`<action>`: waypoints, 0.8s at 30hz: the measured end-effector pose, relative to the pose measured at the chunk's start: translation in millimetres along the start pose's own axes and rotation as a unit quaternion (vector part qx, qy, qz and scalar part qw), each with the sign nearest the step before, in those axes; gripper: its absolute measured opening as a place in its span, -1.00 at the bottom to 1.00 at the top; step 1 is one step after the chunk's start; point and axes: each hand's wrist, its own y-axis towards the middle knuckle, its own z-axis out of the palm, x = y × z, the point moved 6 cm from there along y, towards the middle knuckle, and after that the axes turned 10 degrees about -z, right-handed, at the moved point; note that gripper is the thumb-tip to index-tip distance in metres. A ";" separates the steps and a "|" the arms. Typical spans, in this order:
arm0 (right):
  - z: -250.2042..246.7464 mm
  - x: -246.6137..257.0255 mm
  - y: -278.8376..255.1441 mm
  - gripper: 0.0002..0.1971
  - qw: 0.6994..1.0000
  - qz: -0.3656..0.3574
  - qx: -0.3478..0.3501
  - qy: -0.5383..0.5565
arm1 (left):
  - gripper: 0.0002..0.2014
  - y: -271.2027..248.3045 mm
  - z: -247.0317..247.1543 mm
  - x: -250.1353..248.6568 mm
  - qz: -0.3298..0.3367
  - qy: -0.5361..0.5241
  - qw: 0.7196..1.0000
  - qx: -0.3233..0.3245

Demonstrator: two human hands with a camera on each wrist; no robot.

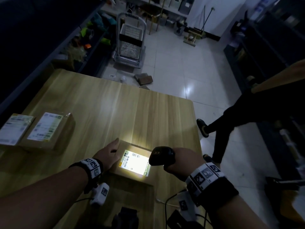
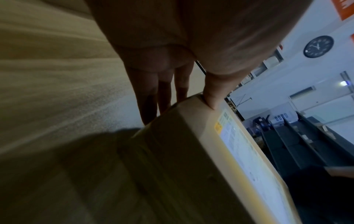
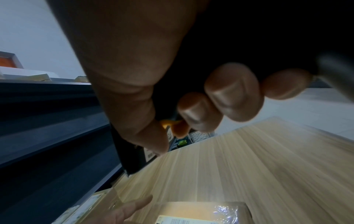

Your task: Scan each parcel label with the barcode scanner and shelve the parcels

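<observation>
Dim room, pale tiled floor [image 1: 189, 66], seemingly dark shelving [image 1: 272, 38]

A dim parcel storeroom or small courier depot. Dark metal shelving [image 1: 270, 52] runs along the wall at about 2 o'clock, and more racks [image 1: 79, 47] at 10 o'clock hold coloured bags. At 12 o'clock a platform trolley [image 1: 130, 42] carrying stacked plastic crates stands on the pale tiled floor [image 1: 189, 76], with loose cardboard boxes [image 1: 143, 79] lying beside it. Labelled cartons [image 1: 39, 131] sit at 9 o'clock on a wooden table [image 1: 99, 104]. The left wrist view shows a round wall clock [image 2: 318, 46] and an orange sign [image 2: 343, 9] on a white wall.
</observation>
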 end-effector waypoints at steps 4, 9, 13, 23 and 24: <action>1.5 -1.7 1.7 -0.92 1.000 0.011 0.001 -0.001 | -0.21 4.6 4.7 -1.6 -0.031 0.004 0.999 0.019; -1.2 -7.0 -0.2 -0.91 0.998 0.024 -0.038 0.036 | -0.39 7.5 4.8 4.0 -0.064 -0.052 0.997 -0.005; 5.5 -20.6 6.3 -0.84 0.991 0.031 -0.084 0.098 | -0.45 3.4 5.7 9.5 -0.083 -0.079 0.993 -0.035; 85.3 -92.6 31.2 -0.71 0.828 0.176 -0.183 0.499 | -0.44 -3.1 -5.0 36.3 -0.117 -0.132 0.980 -0.098; 95.4 -98.8 36.9 -0.70 0.819 0.180 -0.184 0.513 | -0.44 -3.2 -7.0 38.2 -0.119 -0.134 0.978 -0.104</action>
